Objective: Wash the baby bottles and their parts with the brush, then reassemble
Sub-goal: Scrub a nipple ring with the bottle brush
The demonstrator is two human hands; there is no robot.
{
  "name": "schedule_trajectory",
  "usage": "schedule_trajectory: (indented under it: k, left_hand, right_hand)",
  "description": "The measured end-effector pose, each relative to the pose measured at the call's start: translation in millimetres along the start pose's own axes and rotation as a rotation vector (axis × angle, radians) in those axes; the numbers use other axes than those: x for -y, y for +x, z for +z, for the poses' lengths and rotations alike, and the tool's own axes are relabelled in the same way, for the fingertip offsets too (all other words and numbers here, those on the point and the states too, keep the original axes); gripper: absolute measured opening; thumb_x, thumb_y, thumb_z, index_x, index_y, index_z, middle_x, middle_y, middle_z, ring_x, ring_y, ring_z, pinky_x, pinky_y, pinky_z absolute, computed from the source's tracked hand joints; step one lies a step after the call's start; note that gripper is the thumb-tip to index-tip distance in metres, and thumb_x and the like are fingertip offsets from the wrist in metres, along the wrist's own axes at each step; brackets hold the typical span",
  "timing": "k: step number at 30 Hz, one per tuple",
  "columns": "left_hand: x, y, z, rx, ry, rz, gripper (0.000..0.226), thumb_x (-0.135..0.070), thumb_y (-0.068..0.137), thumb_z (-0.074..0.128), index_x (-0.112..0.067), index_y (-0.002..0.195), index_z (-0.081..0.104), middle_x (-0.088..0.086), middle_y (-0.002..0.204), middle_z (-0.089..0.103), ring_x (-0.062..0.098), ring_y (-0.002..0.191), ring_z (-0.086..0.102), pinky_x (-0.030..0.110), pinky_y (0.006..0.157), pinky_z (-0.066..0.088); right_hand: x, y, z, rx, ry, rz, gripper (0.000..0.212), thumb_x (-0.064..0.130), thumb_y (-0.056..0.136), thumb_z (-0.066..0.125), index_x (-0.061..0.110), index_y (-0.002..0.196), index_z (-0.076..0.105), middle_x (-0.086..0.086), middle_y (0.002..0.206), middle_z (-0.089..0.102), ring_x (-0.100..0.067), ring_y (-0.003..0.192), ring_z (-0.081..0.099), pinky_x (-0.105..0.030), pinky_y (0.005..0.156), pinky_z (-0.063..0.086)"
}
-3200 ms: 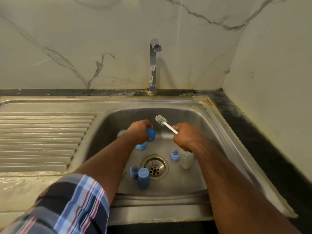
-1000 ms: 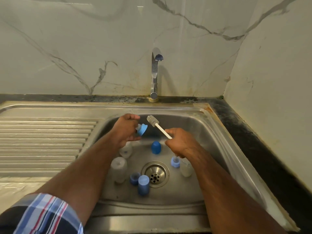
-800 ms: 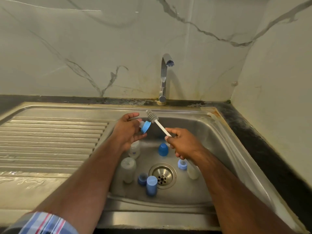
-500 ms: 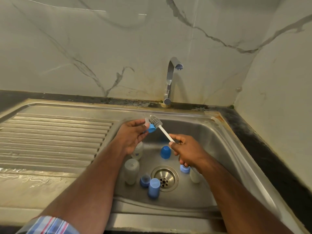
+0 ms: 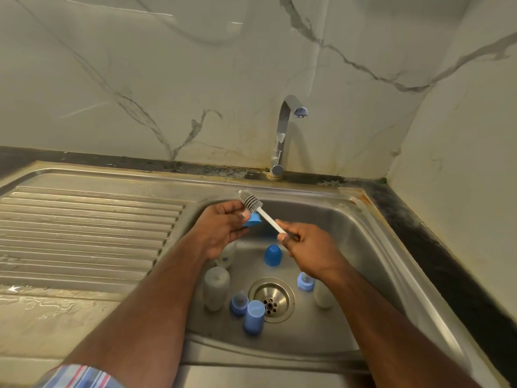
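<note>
i have raised my left hand (image 5: 221,229) with the blue collar (image 5: 253,219) up from the basin floor toward twelve o'clock, brush (image 5: 251,201) head now against it.

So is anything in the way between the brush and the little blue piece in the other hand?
Nothing visible. The brush, held by its white handle in the right hand, has its bristled head right above the blue bottle part that the left hand holds, with no gap showing between them.

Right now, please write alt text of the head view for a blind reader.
Over a steel sink, the right hand holds a brush against a blue bottle part in the left hand. Bottles and caps stand below.
</note>
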State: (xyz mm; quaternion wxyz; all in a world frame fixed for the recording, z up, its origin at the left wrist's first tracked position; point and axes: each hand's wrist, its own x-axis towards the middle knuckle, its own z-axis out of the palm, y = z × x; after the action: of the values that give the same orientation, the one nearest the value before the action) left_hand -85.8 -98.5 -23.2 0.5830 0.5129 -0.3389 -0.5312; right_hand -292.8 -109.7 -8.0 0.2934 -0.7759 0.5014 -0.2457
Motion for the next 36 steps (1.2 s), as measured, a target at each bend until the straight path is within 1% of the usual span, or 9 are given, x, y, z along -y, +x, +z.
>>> schedule_trajectory:
  k: [2,6,10,14,17,21,25,30,36]
  left_hand:
    - [1,2,0,-0.02,0.012,0.008,0.027,-0.004,0.094,0.067,-0.015,0.119,0.067,0.009,0.119,0.072,0.023,0.112,0.069,0.033,0.088,0.059]
    - [-1,1,-2,-0.006,0.001,0.004,0.025,-0.003,0.096,0.064,-0.012,0.119,0.069,0.009,0.116,0.073,0.023,0.11,0.07,0.031,0.086,0.059]
    - [0,-1,0,-0.003,0.019,0.013,0.027,-0.003,0.094,0.066,-0.017,0.117,0.071,0.009,0.12,0.072,0.024,0.11,0.07,0.033,0.086,0.06]
    - [-1,-1,-3,-0.032,-0.019,0.003,0.027,-0.004,0.095,0.066,-0.015,0.12,0.067,0.011,0.123,0.07,0.025,0.111,0.07,0.034,0.087,0.06]
    - [-2,-2,-2,-0.02,-0.024,0.004,0.033,-0.004,0.095,0.065,-0.012,0.127,0.066,0.012,0.125,0.069,0.027,0.114,0.069,0.033,0.088,0.06]
    - [-2,-3,-2,-0.031,-0.035,-0.003,0.035,-0.003,0.096,0.064,-0.01,0.129,0.064,0.013,0.125,0.069,0.026,0.112,0.069,0.034,0.088,0.06]
    - [-5,-6,0,-0.005,-0.087,0.0,0.035,-0.002,0.097,0.062,-0.009,0.132,0.063,0.013,0.125,0.068,0.028,0.116,0.067,0.035,0.092,0.058]
    - [-4,-5,0,-0.039,-0.073,0.001,0.037,-0.002,0.096,0.063,-0.008,0.133,0.062,0.014,0.127,0.068,0.027,0.115,0.068,0.035,0.091,0.058]
    - [-4,-6,-2,-0.019,-0.077,0.028,0.039,-0.002,0.097,0.062,-0.01,0.134,0.062,0.011,0.127,0.067,0.026,0.116,0.067,0.034,0.093,0.058]
  right_hand:
    - [2,0,1,-0.014,0.005,-0.018,0.04,0.03,0.102,0.055,0.035,0.142,0.055,0.02,0.116,0.067,0.006,0.087,0.055,-0.012,0.08,0.041]
    - [0,-2,-1,-0.004,0.009,-0.033,0.037,0.032,0.101,0.056,0.036,0.138,0.058,0.025,0.088,0.061,0.004,0.073,0.054,-0.02,0.082,0.05]
    - [-1,4,-5,-0.09,-0.019,-0.006,0.041,0.033,0.103,0.053,0.033,0.143,0.053,0.013,0.119,0.067,-0.002,0.086,0.057,-0.016,0.081,0.042]
    - [-2,-2,-4,-0.027,-0.013,-0.029,0.037,0.034,0.102,0.054,0.037,0.138,0.057,0.023,0.084,0.062,0.0,0.071,0.055,-0.013,0.068,0.042]
    - [-8,3,-9,-0.087,-0.053,0.005,0.04,0.034,0.103,0.051,0.033,0.144,0.053,0.014,0.102,0.067,-0.005,0.077,0.057,-0.019,0.073,0.048]
    - [-6,-1,-8,-0.03,-0.017,-0.039,0.038,0.034,0.102,0.054,0.036,0.14,0.056,0.024,0.081,0.058,-0.001,0.07,0.054,-0.013,0.065,0.039]
    - [-9,5,-12,-0.111,-0.044,0.008,0.041,0.033,0.103,0.052,0.031,0.144,0.052,0.013,0.109,0.068,-0.005,0.082,0.058,-0.02,0.074,0.045]
    - [-6,-4,-7,-0.034,-0.016,-0.057,0.037,0.034,0.101,0.056,0.038,0.138,0.057,0.026,0.074,0.055,0.01,0.067,0.054,-0.01,0.064,0.037]
    - [-9,1,-15,-0.086,-0.019,-0.017,0.04,0.034,0.102,0.054,0.034,0.142,0.054,0.02,0.101,0.066,0.0,0.076,0.056,-0.013,0.067,0.04]
